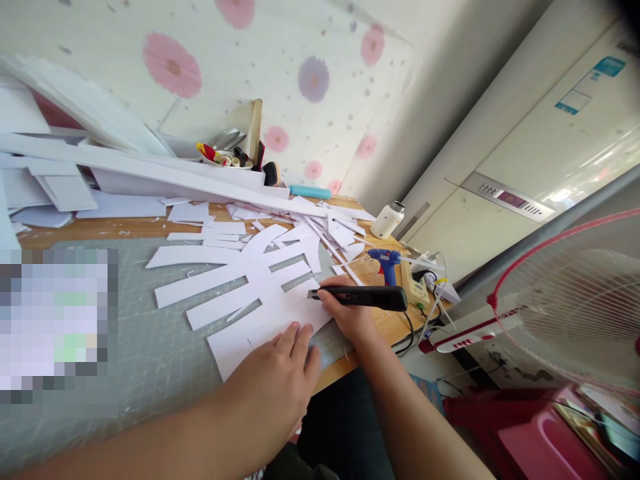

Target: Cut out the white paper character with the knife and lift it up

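Rested the left hand palm down, with fingers extended, on a slotted white sheet atop a grey mat. Gripped a black tool in the right hand, with tip at the sheet. Farther back, saw a blue glue gun near white offcuts, then a white bottle.

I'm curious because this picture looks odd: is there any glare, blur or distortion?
Head view: glare on the white appliance, which leans steeply, perhaps from lens distortion; head view: softness around the fan at the right edge; head view: coarse pixel blocks masking an area at left.
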Available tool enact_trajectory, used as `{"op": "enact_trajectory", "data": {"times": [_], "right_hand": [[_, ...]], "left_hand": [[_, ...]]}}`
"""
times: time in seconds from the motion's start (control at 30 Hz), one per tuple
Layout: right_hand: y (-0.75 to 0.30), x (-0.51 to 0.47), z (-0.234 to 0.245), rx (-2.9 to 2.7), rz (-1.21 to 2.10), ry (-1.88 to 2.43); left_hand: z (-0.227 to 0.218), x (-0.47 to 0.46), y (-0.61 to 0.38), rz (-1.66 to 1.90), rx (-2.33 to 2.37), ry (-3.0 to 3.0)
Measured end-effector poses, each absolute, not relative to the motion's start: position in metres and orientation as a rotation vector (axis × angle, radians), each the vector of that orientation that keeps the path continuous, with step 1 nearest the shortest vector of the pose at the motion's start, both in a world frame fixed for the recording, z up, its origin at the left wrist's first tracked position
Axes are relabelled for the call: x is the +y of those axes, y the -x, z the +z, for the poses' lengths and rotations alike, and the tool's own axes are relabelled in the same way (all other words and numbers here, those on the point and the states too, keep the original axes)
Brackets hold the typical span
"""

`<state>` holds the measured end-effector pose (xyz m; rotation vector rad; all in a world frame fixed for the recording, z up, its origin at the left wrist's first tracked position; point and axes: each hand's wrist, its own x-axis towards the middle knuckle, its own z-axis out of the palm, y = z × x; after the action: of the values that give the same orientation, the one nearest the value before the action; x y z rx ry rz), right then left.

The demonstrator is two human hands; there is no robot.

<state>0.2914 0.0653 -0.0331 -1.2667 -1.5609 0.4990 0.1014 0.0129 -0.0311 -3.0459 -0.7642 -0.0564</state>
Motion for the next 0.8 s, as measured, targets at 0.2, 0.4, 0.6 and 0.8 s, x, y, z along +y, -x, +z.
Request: {"op": "enact_trajectory", "data": {"times": [0.2,0.4,0.6,0.8], "right_hand": [[-0.295,0.064,-0.033,-1.617,0.457,1.261],[-0.296,0.06,-0.03,-1.657,0.481,1.312],[-0.302,0.052,-0.03,-1.683,0.462,1.358],[-0.308,0.05,-0.03,-1.716,0.532,1.384]], "left_hand": [[-0.03,0.014,-0.101,-0.041,-0.742,3.037],[-0.026,0.012,-0.107,-0.057,-0.862,3.002],[-0.027,0.008,-0.112,-0.033,-0.964,2.992],[-0.024,0.007,-0.115,-0.032,-0.998,2.942]]}}
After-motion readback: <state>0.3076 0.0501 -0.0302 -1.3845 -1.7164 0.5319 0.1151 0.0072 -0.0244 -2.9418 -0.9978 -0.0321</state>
